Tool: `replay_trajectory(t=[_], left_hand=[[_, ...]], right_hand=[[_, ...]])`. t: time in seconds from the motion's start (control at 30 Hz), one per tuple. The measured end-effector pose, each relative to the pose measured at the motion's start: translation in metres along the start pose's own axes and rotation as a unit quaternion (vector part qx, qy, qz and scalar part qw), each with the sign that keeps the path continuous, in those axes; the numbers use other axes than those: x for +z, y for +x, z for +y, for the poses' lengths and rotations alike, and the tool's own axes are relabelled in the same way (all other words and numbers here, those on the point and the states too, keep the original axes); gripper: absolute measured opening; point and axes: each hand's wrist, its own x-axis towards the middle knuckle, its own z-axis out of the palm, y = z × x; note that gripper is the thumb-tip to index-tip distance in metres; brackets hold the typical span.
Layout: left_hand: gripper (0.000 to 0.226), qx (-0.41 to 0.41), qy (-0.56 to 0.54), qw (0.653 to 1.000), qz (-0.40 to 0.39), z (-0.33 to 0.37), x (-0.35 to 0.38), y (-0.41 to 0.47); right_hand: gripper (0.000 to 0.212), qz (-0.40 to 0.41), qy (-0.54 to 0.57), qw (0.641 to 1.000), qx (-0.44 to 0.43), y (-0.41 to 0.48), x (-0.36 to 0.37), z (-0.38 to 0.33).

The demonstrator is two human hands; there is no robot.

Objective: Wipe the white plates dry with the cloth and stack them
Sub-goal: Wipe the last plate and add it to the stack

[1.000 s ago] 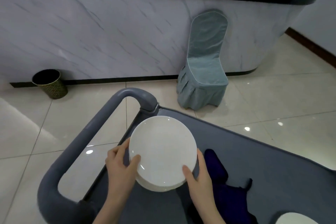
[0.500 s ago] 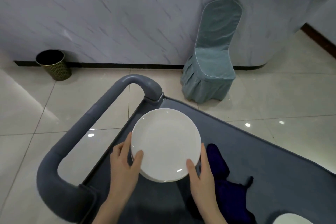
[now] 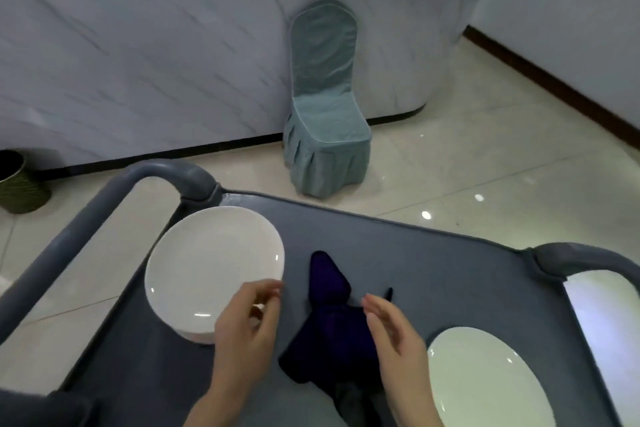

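A stack of white plates (image 3: 211,270) sits on the left part of the grey cart top (image 3: 433,270). My left hand (image 3: 247,326) hovers at the stack's near right rim, fingers loosely curled, holding nothing. A dark blue cloth (image 3: 332,319) lies crumpled in the middle of the cart. My right hand (image 3: 394,340) hangs above the cloth's right side with relaxed fingers, empty. Another white plate (image 3: 485,381) lies at the near right corner, just right of that hand.
The cart has thick grey handles at the left (image 3: 79,229) and right (image 3: 581,260) ends. A chair in a teal cover (image 3: 323,107) stands on the tiled floor by a marble counter (image 3: 138,62). A dark bin (image 3: 17,180) is at far left.
Both hands have let go of the plate stack and drawn back to the right, over the cloth. The view has swung right, showing the second plate.
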Motion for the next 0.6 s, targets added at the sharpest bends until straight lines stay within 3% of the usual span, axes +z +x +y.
replay_trajectory(t=[0.13,0.27,0.4,0.6], left_hand=[[0.028,-0.056,-0.032,0.975,-0.212,0.017,0.076,-0.031],[0.027,-0.04,0.005,0.949,-0.314,0.028,0.143,-0.063],[0.019,-0.044,0.099,0.928,-0.357,0.032,0.193,-0.085],[0.039,-0.046,0.224,0.915,-0.332,0.03,0.226,-0.108]], right_hand=[[0.029,0.085,-0.072,0.993,0.025,-0.015,-0.074,0.028],[0.038,0.126,-0.184,0.973,0.067,-0.027,-0.144,0.06],[0.058,0.137,-0.264,0.946,0.126,-0.035,-0.195,0.086],[0.067,0.095,-0.284,0.936,0.183,-0.048,-0.229,0.12]])
